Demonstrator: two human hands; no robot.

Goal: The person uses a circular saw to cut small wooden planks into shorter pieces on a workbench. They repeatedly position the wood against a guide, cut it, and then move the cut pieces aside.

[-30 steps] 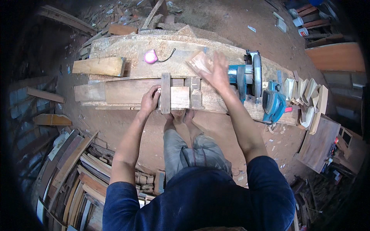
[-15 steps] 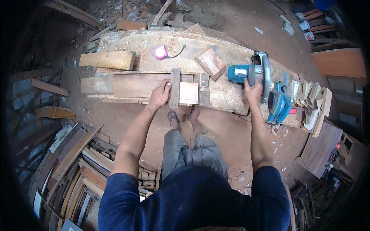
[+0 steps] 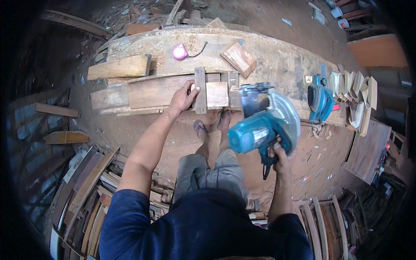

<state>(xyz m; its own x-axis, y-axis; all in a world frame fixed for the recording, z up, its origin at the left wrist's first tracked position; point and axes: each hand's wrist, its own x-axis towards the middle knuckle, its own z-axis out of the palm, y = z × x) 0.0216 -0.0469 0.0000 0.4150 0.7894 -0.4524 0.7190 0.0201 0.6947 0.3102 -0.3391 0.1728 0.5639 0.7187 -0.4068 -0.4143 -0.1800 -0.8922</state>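
My right hand (image 3: pixel 281 157) is closed round the rear handle of a teal circular saw (image 3: pixel 260 130), held up off the workbench at its near edge and tilted, its round silver guard to the right. My left hand (image 3: pixel 183 98) grips the left edge of a short dark wooden strip (image 3: pixel 199 96), the thumb on top. That strip lies crosswise over a long brown board (image 3: pixel 156 91). A paler square-cut wood piece (image 3: pixel 217 94) sits just right of the strip, on the bench (image 3: pixel 277 65).
A pink tape measure (image 3: pixel 179 52), a wood block (image 3: pixel 239 60) and a yellowish plank (image 3: pixel 119 67) lie farther back. At the bench's right end stand a teal power planer (image 3: pixel 320 99) and several pale wood offcuts (image 3: pixel 353 93). Stacked boards (image 3: pixel 86 190) fill the lower left.
My right hand has lifted the circular saw off the bench and brought it nearer to me and slightly left, turning it. My left hand stays at the strip.
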